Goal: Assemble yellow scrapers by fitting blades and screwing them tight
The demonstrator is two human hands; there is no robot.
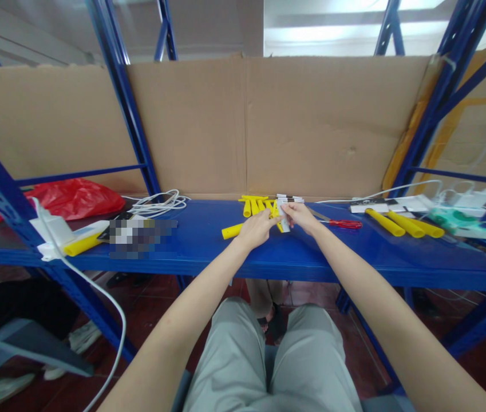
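Observation:
My left hand [255,230] is closed over a yellow tube [230,231], whose one end sticks out to the left of the hand. My right hand [300,216] pinches a flat white strip [283,216] just beside the left fingertips. The two hands almost meet above the blue shelf. Behind them lie several more yellow tubes [247,206] in a loose pile. Small white pieces with black marks [289,198] rest at the back of the pile. A red-handled screwdriver [346,224] lies to the right of my right hand.
To the right, several yellow tubes [406,224] lie by a white power strip [414,203] and a green item [453,220]. Coiled white cable [161,201] and a red plastic bag [79,196] are at left. Cardboard [311,126] stands behind the blue shelf [200,240]; blue posts [129,103] flank it.

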